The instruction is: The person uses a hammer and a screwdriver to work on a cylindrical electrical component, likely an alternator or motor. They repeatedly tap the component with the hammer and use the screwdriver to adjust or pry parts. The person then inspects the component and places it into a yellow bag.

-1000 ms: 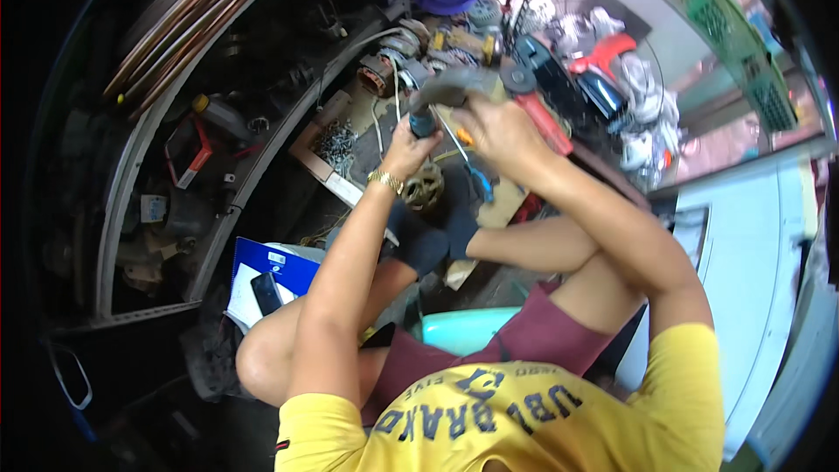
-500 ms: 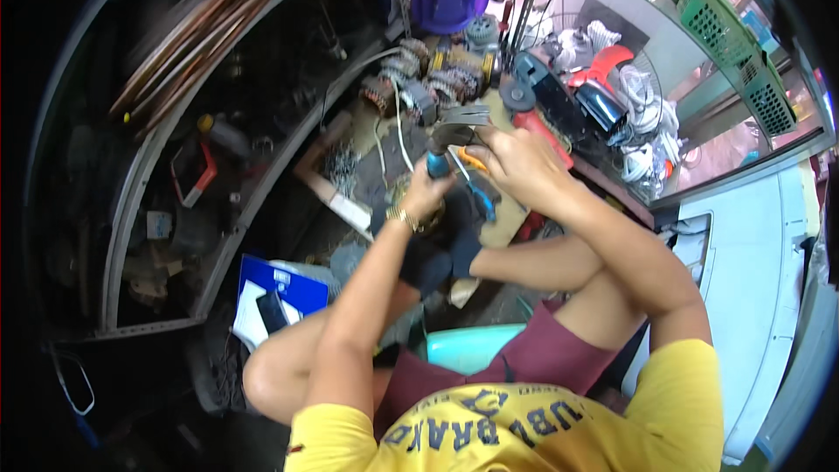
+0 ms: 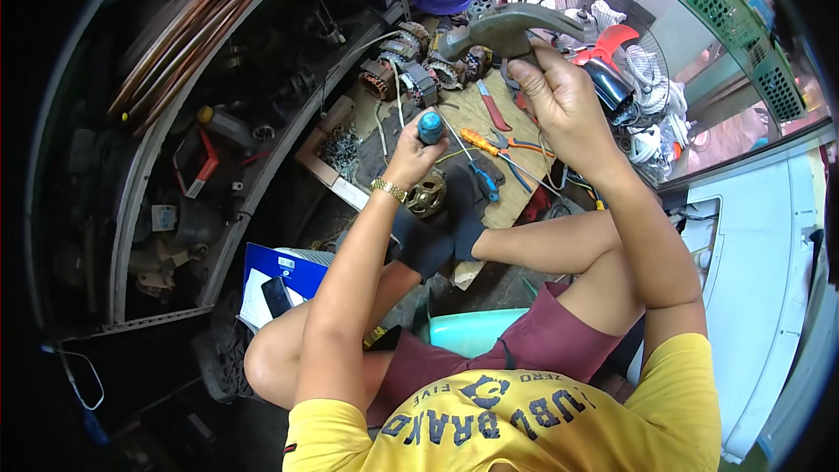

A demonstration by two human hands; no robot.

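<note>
My left hand is closed around an upright blue-handled screwdriver; its rounded end faces up and its shaft is hidden. Just below that fist sits a brass-coloured round motor housing, partly covered by my wrist. Raised at the right, my right hand grips a claw hammer close below its head. The hammer's head is above and to the right of the screwdriver, apart from it. On the board lie an orange screwdriver, pliers, a blue-handled tool and a red-handled knife.
Several motor stators stand at the back. A wooden tray of small metal parts is at the left, by metal shelves. A fan guard and cables crowd the right. My feet rest against the board's near edge.
My right hand has lifted the hammer up and to the right, away from the screwdriver. My left hand has moved slightly left and up, still holding the screwdriver. More of the board's tools show.
</note>
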